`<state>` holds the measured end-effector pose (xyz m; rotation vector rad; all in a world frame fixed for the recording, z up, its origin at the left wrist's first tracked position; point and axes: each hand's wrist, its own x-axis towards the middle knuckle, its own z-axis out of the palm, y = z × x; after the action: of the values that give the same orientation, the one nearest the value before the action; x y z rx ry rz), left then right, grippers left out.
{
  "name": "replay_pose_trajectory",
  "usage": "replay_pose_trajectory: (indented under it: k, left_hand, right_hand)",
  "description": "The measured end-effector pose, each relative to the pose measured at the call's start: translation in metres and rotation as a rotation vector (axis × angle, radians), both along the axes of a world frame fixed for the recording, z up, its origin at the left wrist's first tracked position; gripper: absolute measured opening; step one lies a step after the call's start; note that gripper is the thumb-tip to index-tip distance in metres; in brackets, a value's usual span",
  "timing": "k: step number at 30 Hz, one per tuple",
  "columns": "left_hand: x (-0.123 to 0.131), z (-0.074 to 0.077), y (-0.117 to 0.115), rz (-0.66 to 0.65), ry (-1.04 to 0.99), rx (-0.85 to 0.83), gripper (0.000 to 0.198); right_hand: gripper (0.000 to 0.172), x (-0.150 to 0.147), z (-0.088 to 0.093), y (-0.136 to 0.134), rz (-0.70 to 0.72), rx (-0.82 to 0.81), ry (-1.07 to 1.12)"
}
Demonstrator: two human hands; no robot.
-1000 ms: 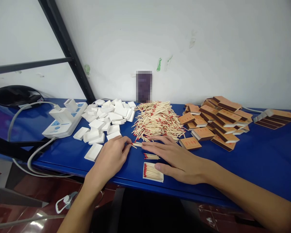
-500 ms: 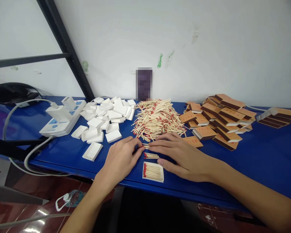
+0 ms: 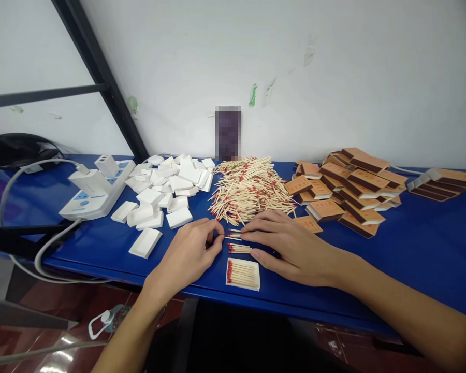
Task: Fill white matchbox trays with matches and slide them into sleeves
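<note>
My left hand [image 3: 192,248] pinches thumb and forefinger together at the end of a match [image 3: 232,238]. Fingers spread, my right hand [image 3: 291,246] lies low over the table, its fingertips on the tail ends of a few matches. Just below them is a small row of red-headed matches [image 3: 238,248], with my right thumb at its right end. Nearest to me stands a white matchbox tray [image 3: 243,285] with matches side by side, heads to the left. Beyond both hands rises a big heap of loose matches [image 3: 252,191].
White matchbox trays [image 3: 145,243] are piled on the left, beside a power strip [image 3: 89,207] with cables. Orange-brown matchbox sleeves [image 3: 326,210] form a pile on the right. A black metal frame [image 3: 101,77] stands at left; the blue table [image 3: 419,254] meets a white wall.
My left fingertips have drawn slightly left from the matches under my right fingers, and a match now shows at their tips. The whole view has shifted slightly.
</note>
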<state>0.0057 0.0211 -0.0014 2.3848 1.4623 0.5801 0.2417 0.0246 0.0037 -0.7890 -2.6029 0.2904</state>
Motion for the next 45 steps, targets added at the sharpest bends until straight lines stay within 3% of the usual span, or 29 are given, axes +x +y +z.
replay_pose_trajectory:
  k: [17, 26, 37, 45]
  left_hand:
    - [0.0008, 0.0009, -0.0010, 0.001, -0.008, -0.016, 0.010]
    - [-0.0011, 0.0006, -0.0016, -0.030, -0.009, -0.015, 0.016]
    - [-0.0011, -0.0009, -0.0013, -0.048, 0.018, 0.000, 0.018]
    - [-0.0009, -0.0008, -0.0015, -0.072, 0.023, 0.010, 0.018]
  right_hand:
    - [0.026, -0.0011, 0.0006, -0.0001, 0.001, 0.027, 0.050]
    - [0.022, -0.0044, 0.0011, -0.0005, -0.204, 0.048, 0.096]
    - [0.027, -0.0053, -0.0046, 0.0012, -0.199, -0.070, -0.008]
    - [0.030, -0.0032, -0.0063, 0.0000, -0.166, -0.059, -0.050]
